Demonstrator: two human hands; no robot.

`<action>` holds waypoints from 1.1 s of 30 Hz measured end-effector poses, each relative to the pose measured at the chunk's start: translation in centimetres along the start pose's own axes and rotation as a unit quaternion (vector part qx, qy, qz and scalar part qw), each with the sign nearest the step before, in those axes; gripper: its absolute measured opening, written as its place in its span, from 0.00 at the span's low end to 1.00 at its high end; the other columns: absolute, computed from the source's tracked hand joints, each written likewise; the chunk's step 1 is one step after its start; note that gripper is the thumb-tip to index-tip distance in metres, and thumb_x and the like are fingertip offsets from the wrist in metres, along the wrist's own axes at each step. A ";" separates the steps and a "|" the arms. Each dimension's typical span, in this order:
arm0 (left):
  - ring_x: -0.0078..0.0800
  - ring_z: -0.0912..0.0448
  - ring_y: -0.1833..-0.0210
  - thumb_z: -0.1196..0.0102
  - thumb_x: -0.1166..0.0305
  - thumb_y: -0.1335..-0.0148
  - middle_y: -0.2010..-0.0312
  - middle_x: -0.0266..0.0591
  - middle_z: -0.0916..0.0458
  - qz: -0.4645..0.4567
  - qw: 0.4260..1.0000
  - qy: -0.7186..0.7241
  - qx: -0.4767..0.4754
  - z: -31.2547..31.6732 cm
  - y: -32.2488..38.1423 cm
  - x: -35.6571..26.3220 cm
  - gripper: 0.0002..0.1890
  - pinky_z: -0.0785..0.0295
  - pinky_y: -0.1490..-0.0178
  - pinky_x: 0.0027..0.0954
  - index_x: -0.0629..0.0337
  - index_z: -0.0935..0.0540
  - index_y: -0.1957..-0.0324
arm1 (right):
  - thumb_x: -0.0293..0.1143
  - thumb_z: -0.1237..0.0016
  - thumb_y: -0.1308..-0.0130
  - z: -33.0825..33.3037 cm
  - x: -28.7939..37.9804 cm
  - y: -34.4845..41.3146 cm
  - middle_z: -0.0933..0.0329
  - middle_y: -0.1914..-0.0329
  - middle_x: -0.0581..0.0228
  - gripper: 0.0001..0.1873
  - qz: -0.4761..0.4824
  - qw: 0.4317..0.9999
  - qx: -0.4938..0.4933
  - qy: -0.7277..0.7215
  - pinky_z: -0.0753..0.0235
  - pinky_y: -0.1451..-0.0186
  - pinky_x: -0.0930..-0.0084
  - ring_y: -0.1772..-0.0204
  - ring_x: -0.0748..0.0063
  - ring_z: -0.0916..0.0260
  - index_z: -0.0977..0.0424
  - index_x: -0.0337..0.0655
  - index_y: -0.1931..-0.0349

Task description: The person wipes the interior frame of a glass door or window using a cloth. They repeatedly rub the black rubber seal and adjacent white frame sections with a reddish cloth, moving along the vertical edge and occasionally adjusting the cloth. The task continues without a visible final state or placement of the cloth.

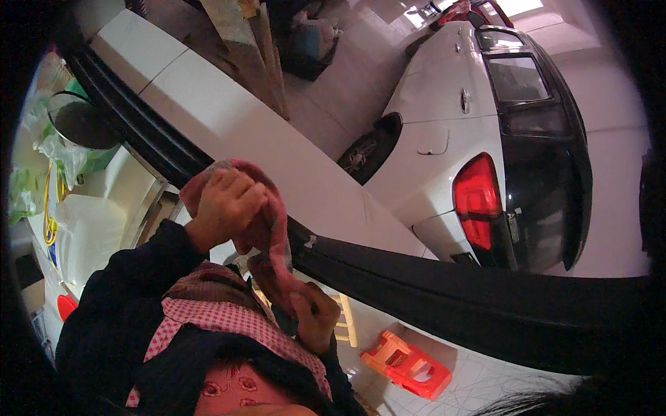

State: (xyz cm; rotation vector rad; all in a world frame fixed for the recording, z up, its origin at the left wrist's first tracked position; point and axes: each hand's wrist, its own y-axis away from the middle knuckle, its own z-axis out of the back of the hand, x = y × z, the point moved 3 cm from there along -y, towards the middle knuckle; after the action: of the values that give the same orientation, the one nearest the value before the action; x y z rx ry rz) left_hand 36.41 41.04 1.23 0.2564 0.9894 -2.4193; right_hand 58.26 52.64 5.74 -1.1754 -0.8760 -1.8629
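A damp-looking pink and grey cloth point(278, 234) is bunched and stretched between my two hands in front of my chest. My left hand point(229, 203), the upper one, has its fingers closed around one part of it. Lower and to the right, my right hand point(315, 314) grips the other end near my waist. Behind the cloth runs a long black rail point(151, 125), partly hidden by it and my left hand. I wear a dark jacket and an apron with a red-and-white checked edge point(218, 312).
Beyond the rail are a pale tiled ledge point(208, 99) and a parked silver car point(442, 135). Wooden boards point(250, 47) lean at the top. At the left are a round dark disc point(80, 119), green plastic bags point(31, 182) and a yellow hose point(49, 223). A red-orange plastic stool point(411, 364) sits on the floor.
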 end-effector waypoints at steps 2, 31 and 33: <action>0.39 0.25 0.54 0.38 0.64 0.45 0.62 0.39 0.23 -0.024 1.000 0.018 0.003 -0.1 1.0 -0.4 0.10 0.32 0.49 0.42 0.56 0.21 0.64 | 0.27 0.46 0.37 0.1 0.1 -0.1 0.20 0.65 0.57 0.09 0.015 1.000 -0.011 0.016 0.25 0.60 0.74 0.64 0.68 0.23 0.21 0.33 0.59; 0.42 0.26 0.57 0.37 0.60 0.54 0.60 0.43 0.28 -0.386 0.912 0.075 0.118 3.2 -1.2 -2.5 0.19 0.27 0.48 0.41 0.56 0.25 0.61 | 0.28 0.45 0.36 -1.0 2.2 -0.1 0.17 0.68 0.65 0.11 0.079 0.997 -0.012 0.007 0.25 0.62 0.81 0.65 0.81 0.24 0.19 0.35 0.55; 0.43 0.26 0.56 0.38 0.59 0.55 0.58 0.44 0.28 -0.353 0.922 0.086 0.135 3.2 -1.3 -2.3 0.22 0.27 0.48 0.40 0.56 0.26 0.58 | 0.28 0.46 0.35 -1.0 2.4 0.1 0.17 0.68 0.64 0.11 0.085 0.996 -0.029 0.014 0.25 0.61 0.80 0.65 0.81 0.24 0.19 0.34 0.55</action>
State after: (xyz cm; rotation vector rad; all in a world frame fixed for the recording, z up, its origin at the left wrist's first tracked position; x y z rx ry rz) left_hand 37.73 40.48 5.19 0.2368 0.9259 -3.2524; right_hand 57.23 51.23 7.68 -1.2183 -0.6884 -1.7719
